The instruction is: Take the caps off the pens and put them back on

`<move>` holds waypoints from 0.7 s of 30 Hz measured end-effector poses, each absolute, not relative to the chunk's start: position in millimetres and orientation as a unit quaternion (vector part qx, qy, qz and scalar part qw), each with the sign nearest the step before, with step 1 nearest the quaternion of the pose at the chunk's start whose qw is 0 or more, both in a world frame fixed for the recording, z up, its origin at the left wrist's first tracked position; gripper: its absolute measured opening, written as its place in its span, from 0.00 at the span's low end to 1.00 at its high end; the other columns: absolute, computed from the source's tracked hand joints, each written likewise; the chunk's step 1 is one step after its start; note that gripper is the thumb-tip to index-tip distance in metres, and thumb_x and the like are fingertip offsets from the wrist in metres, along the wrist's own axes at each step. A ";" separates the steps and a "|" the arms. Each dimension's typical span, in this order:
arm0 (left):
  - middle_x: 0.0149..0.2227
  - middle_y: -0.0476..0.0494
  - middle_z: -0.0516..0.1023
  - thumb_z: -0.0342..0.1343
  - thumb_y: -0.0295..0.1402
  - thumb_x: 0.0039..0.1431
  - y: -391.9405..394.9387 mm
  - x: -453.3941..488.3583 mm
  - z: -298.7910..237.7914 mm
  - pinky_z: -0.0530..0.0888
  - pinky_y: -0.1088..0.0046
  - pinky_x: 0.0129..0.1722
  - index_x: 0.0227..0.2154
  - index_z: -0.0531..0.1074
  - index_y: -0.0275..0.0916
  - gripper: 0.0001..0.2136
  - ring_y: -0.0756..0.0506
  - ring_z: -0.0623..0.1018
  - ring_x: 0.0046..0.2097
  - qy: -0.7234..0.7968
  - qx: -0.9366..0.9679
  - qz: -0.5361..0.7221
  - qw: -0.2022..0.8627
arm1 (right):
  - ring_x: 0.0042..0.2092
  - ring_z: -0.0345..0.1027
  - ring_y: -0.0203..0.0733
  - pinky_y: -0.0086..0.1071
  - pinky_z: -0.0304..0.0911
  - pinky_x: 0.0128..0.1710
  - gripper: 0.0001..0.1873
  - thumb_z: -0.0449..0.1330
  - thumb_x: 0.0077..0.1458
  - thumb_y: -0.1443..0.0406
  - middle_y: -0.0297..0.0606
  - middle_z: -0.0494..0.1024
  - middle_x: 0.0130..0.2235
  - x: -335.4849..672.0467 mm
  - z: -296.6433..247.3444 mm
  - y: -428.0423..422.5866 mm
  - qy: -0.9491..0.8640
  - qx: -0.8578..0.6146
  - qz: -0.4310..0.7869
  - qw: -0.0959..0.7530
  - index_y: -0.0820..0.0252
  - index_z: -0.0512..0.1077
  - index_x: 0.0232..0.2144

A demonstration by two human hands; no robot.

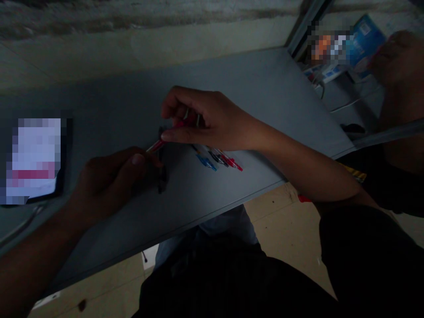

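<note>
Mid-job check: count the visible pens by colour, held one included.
Red slim plastic pens: 2 (held pen in left hand and right hand; lying pen on the grey table)
Blue slim plastic pen: 1
Black slim plastic pen: 1
Total: 4 visible; one dim dark object unidentified, uncounted.

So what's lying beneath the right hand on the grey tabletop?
Beneath the right hand, the near parts of a blue pen, a dark pen and a red pen show on the tabletop. The hand covers their far ends and anything else there.
</note>
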State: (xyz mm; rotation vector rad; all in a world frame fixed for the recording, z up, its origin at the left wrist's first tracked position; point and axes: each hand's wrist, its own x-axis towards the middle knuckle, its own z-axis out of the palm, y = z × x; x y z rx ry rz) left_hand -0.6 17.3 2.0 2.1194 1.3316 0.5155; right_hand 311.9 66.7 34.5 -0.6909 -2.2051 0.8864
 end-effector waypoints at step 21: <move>0.27 0.51 0.77 0.48 0.58 0.81 14.5 8.4 5.3 0.67 0.72 0.28 0.48 0.86 0.41 0.29 0.48 0.73 0.27 0.486 0.786 0.234 0.300 | 0.47 0.72 0.32 0.24 0.67 0.47 0.10 0.67 0.68 0.61 0.30 0.81 0.45 311.3 47.3 69.1 -0.752 -0.249 0.504 0.343 0.60 0.73 0.45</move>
